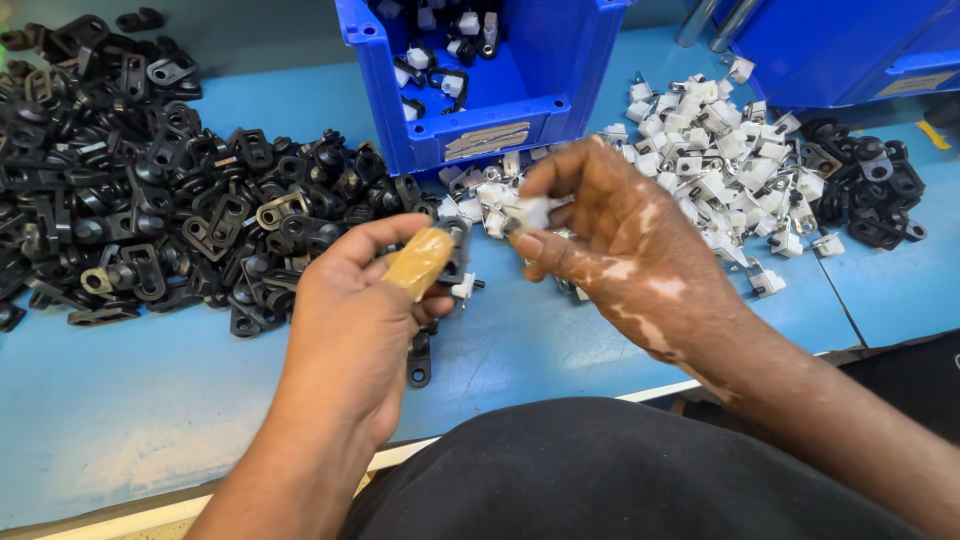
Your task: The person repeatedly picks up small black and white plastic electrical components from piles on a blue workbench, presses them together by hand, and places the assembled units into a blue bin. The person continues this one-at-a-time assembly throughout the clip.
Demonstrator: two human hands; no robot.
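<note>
Left hand (365, 300), thumb wrapped in tan tape, fingers closed on a black bracket (452, 262) with a small white insert at its side, held above the blue table (150, 420) near its front edge. Right hand (625, 245) just beside it, fingertips pinched together on a small white plastic clip (530, 212). Both pieces probably light, stiff and a little slick; best taken by the flat sides between thumb and forefinger, not by the thin pin ends. Heap of black brackets (150, 200) toward the left edge of the table; heap of white clips (720, 160) toward the right; a blue bin (520, 100) of joined parts at the back edge between them.
</note>
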